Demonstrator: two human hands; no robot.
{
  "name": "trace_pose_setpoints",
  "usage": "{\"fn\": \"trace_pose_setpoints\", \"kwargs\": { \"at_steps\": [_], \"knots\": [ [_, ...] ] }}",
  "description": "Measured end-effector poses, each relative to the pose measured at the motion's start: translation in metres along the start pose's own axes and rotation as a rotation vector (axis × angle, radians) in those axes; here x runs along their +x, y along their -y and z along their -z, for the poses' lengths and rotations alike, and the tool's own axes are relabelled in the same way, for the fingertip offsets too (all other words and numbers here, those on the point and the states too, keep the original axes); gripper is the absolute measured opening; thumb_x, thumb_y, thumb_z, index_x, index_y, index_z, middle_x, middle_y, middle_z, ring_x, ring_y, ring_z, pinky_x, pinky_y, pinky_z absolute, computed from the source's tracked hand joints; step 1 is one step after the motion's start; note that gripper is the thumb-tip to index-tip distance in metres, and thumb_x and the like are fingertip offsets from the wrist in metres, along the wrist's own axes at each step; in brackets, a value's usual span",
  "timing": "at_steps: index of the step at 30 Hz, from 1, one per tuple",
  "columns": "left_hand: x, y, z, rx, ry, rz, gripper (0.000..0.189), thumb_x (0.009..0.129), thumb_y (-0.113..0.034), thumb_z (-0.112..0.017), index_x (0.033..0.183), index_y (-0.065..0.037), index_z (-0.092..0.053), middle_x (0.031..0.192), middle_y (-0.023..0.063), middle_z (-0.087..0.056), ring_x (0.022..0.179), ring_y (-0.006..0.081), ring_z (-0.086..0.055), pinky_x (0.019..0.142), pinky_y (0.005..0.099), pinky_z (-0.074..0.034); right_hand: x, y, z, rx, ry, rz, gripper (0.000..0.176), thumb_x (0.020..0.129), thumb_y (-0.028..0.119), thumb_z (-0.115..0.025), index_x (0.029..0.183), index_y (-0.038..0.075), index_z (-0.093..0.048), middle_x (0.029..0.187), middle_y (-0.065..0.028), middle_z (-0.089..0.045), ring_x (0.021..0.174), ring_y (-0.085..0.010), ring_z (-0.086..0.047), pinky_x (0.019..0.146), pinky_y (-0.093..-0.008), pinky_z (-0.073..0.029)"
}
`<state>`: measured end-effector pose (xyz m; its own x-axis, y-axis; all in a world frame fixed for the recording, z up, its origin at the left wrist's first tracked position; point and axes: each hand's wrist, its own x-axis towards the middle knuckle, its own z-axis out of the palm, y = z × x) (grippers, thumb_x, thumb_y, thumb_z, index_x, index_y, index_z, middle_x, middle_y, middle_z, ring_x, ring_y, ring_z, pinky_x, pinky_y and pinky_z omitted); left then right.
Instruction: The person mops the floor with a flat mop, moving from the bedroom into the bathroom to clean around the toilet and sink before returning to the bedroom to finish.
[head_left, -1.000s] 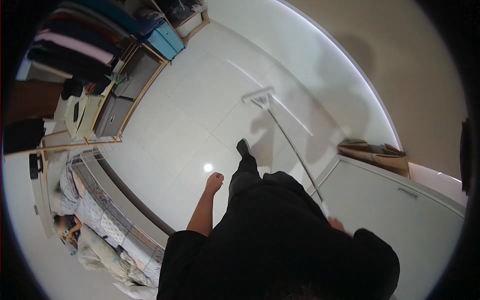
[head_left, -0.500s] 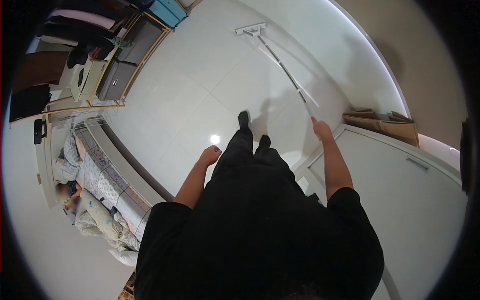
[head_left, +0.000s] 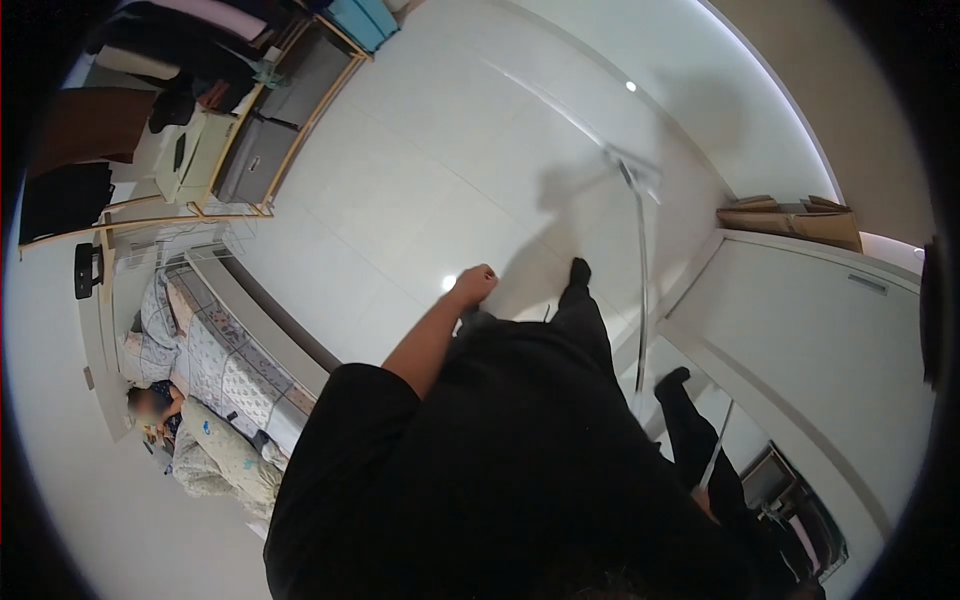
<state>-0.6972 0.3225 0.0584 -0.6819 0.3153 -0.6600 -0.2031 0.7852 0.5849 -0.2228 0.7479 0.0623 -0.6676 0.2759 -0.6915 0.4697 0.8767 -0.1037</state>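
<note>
A flat mop with a long thin pole [head_left: 642, 290] stands on the tiled floor to my right, its pale head [head_left: 635, 172] blurred by motion. My body hides the pole's lower end and my right hand. In the mirror [head_left: 722, 402] on the right, a reflected hand closes round the reflected pole. My left hand [head_left: 476, 285] hangs in front of my body with its fingers curled in and nothing visible in them. One dark-socked foot [head_left: 580, 272] is forward on the floor.
A bed [head_left: 225, 345] with a person [head_left: 155, 405] on it lies at left. A clothes rack [head_left: 310, 125] with drawers stands at the upper left. Flattened cardboard [head_left: 800, 222] leans by the right wall, behind a white cabinet [head_left: 800, 320].
The mop head has come back toward me and to the right. My right hand has gone out of direct sight behind my body. The left hand has moved right and slightly up.
</note>
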Motion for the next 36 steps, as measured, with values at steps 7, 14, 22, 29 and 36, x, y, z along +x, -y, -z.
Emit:
{"fn": "trace_pose_setpoints", "kwargs": {
  "at_steps": [7, 14, 22, 29, 36],
  "knots": [
    [-0.082, 0.133, 0.073, 0.079, -0.05, 0.003, 0.034, 0.084, -0.029, -0.052, 0.098, 0.0, -0.061, 0.1, 0.0192, -0.065, 0.095, 0.0337, -0.062, 0.084, 0.0415, -0.049, -0.082, 0.139, 0.025, 0.664, 0.081, -0.718, 0.07, 0.09, 0.065, -0.033, 0.106, 0.002, -0.057, 0.075, -0.017, -0.059, 0.066, -0.0352, -0.058, 0.056, -0.0471, -0.047],
    [-0.176, 0.347, 0.095, 0.408, 0.099, 0.244, 0.036, 0.082, -0.029, -0.051, 0.097, 0.002, -0.062, 0.106, 0.0229, -0.062, 0.102, 0.037, -0.058, 0.09, 0.0436, -0.046, 0.057, 0.223, 0.088, 1.46, 0.084, -0.699, 0.054, 0.092, 0.06, -0.033, 0.084, 0.009, -0.045, 0.061, -0.0054, -0.04, 0.048, -0.0206, -0.044, 0.041, -0.0357, -0.038],
    [-0.206, 0.313, 0.105, 0.236, 0.07, 0.188, 0.037, 0.082, -0.031, -0.052, 0.097, 0.001, -0.063, 0.102, 0.0212, -0.064, 0.099, 0.0349, -0.06, 0.087, 0.0419, -0.047, 0.024, 0.237, 0.022, 1.427, 0.039, -0.707, 0.05, 0.092, 0.059, -0.034, 0.092, 0.01, -0.045, 0.063, -0.0075, -0.04, 0.049, -0.0195, -0.042, 0.04, -0.036, -0.036],
    [-0.207, 0.282, 0.037, 0.192, 0.151, -0.202, 0.034, 0.083, -0.03, -0.056, 0.099, 0.0, -0.062, 0.097, 0.0179, -0.066, 0.093, 0.0311, -0.063, 0.081, 0.0392, -0.049, -0.265, 0.272, -0.304, 0.863, 0.207, -0.833, 0.079, 0.092, 0.061, -0.032, 0.102, -0.012, -0.058, 0.091, -0.0268, -0.063, 0.093, -0.0366, -0.062, 0.081, -0.0438, -0.045],
    [-0.283, 0.349, 0.005, 0.544, 0.453, -0.17, 0.041, 0.083, -0.036, -0.055, 0.101, 0.0, -0.063, 0.1, 0.0205, -0.065, 0.098, 0.0327, -0.061, 0.088, 0.0396, -0.047, -0.53, 0.425, -0.436, 0.796, 0.155, -0.677, 0.068, 0.095, 0.053, -0.028, 0.113, -0.007, -0.054, 0.104, -0.0321, -0.058, 0.104, -0.0464, -0.054, 0.086, -0.051, -0.043]
  ]
}}
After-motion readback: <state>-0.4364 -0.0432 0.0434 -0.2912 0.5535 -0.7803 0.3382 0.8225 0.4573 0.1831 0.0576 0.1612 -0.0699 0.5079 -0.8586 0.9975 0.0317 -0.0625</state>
